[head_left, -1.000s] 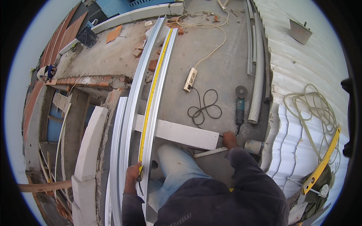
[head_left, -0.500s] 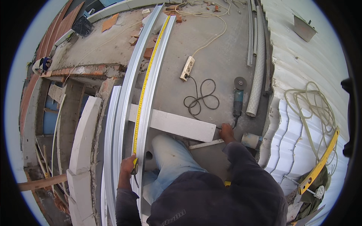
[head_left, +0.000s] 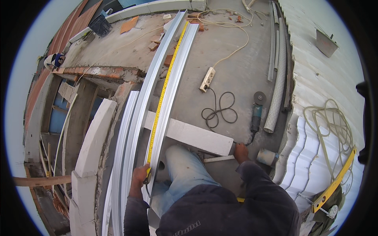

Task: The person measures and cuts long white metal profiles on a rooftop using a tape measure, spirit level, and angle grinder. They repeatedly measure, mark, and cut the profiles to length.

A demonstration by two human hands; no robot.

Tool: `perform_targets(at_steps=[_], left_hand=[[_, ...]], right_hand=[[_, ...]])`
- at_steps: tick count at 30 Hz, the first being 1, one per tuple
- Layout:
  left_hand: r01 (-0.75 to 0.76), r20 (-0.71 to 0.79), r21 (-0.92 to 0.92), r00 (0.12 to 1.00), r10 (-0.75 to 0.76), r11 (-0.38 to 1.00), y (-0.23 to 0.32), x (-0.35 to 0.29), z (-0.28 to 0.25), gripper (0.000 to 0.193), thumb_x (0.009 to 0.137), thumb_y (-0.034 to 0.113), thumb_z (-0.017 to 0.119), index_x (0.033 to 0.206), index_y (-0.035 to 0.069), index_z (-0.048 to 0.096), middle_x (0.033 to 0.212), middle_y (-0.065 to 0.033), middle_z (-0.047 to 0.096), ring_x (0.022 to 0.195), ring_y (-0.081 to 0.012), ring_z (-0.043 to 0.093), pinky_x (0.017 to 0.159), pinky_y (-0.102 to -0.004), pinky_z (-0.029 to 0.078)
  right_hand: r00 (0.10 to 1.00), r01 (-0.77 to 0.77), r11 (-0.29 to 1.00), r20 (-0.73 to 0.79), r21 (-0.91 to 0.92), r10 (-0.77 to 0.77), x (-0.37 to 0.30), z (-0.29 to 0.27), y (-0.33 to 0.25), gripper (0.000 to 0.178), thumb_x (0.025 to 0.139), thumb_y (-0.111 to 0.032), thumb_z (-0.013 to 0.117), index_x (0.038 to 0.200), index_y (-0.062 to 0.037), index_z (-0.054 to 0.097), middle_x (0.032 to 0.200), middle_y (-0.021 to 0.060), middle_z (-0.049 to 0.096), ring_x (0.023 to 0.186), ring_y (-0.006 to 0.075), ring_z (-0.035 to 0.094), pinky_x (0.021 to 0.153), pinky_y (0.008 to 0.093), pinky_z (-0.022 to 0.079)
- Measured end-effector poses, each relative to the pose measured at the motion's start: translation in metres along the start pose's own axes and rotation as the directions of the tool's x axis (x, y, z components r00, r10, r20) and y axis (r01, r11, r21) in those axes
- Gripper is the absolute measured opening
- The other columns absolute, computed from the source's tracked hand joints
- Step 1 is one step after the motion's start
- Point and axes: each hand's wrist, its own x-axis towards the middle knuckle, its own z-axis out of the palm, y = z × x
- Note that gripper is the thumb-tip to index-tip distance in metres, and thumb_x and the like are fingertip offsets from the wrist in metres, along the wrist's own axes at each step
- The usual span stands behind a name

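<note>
My left hand (head_left: 139, 176) is closed around a tape measure (head_left: 148, 177) at the near part of a metal channel profile. Its yellow blade (head_left: 162, 98) runs out along the profile (head_left: 173, 86) toward the far end. More galvanized profiles (head_left: 146, 90) lie alongside on the left. The white block (head_left: 199, 137) sits crosswise beneath them. Beside its right end is my right hand (head_left: 241, 152), fingers curled near the angle grinder's dark cable; what they hold, if anything, is too small to make out. The angle grinder (head_left: 257, 114) lies on the floor beyond this hand.
A power strip (head_left: 207, 80) with a looped cable lies ahead. Long pipes (head_left: 280, 82) line the right, beside corrugated sheets (head_left: 303, 153), a coiled hose (head_left: 334, 126) and a yellow level (head_left: 334, 181). On the left is an opening behind a block wall (head_left: 92, 137); another person (head_left: 55, 61) crouches far left.
The view has shifted, so the scene sits lower and farther right. My right hand has drawn slightly nearer to me, beside the block's end. The left hand stays on the tape measure.
</note>
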Motion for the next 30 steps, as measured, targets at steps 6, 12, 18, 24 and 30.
perform_targets(at_steps=[6, 12, 18, 24, 30], left_hand=[[0.051, -0.020, -0.001, 0.998, -0.051, 0.999, 0.003, -0.015, -0.004, 0.063, 0.099, 0.051, 0.065, 0.107, -0.011, 0.076, 0.094, -0.0263, 0.075, 0.083, -0.0323, 0.074, 0.076, -0.0457, 0.053], [-0.009, -0.063, 0.151, 0.998, 0.018, 0.989, 0.007, -0.019, -0.004, 0.068, 0.098, 0.055, 0.063, 0.111, -0.010, 0.075, 0.103, -0.0316, 0.075, 0.097, -0.0404, 0.075, 0.086, -0.0480, 0.053], [0.026, -0.053, 0.254, 0.998, -0.013, 0.967, 0.018, -0.021, -0.004, 0.068, 0.097, 0.056, 0.064, 0.113, -0.008, 0.076, 0.110, -0.0322, 0.075, 0.103, -0.0395, 0.075, 0.091, -0.0455, 0.055], [0.101, -0.072, 0.144, 0.993, -0.092, 0.984, 0.020, -0.020, -0.003, 0.067, 0.095, 0.056, 0.069, 0.116, -0.007, 0.076, 0.109, -0.0288, 0.077, 0.102, -0.0347, 0.077, 0.088, -0.0441, 0.056], [0.155, -0.058, 0.188, 0.987, -0.147, 0.970, 0.015, -0.018, -0.005, 0.073, 0.091, 0.064, 0.068, 0.115, -0.004, 0.078, 0.112, -0.0265, 0.077, 0.101, -0.0335, 0.077, 0.089, -0.0426, 0.057]], right_hand=[[0.988, 0.146, 0.982, 0.067, -0.123, -0.139, 0.007, -0.003, 0.005, 0.019, 0.100, -0.013, 0.059, 0.115, -0.0083, 0.071, 0.120, 0.0171, 0.066, 0.111, 0.0373, 0.070, 0.093, 0.0477, 0.060], [0.961, 0.275, 0.946, 0.084, -0.169, -0.264, 0.006, -0.008, 0.011, 0.021, 0.101, -0.010, 0.057, 0.119, -0.0067, 0.068, 0.118, 0.0179, 0.066, 0.109, 0.0377, 0.070, 0.091, 0.0500, 0.059], [0.944, 0.325, 0.918, 0.017, -0.228, -0.330, 0.007, -0.007, 0.016, 0.017, 0.097, -0.016, 0.064, 0.113, -0.0102, 0.066, 0.113, 0.0148, 0.068, 0.113, 0.0363, 0.069, 0.091, 0.0480, 0.059], [0.970, 0.213, 0.961, -0.154, 0.177, -0.187, -0.002, -0.005, 0.010, 0.025, 0.095, -0.017, 0.061, 0.117, -0.0056, 0.054, 0.114, 0.0260, 0.068, 0.109, 0.0484, 0.067, 0.092, 0.0572, 0.054], [0.907, -0.089, 0.864, -0.318, 0.495, 0.275, -0.004, -0.012, 0.009, 0.028, 0.100, -0.015, 0.051, 0.125, -0.0032, 0.049, 0.114, 0.0336, 0.067, 0.109, 0.0545, 0.065, 0.092, 0.0586, 0.049]])
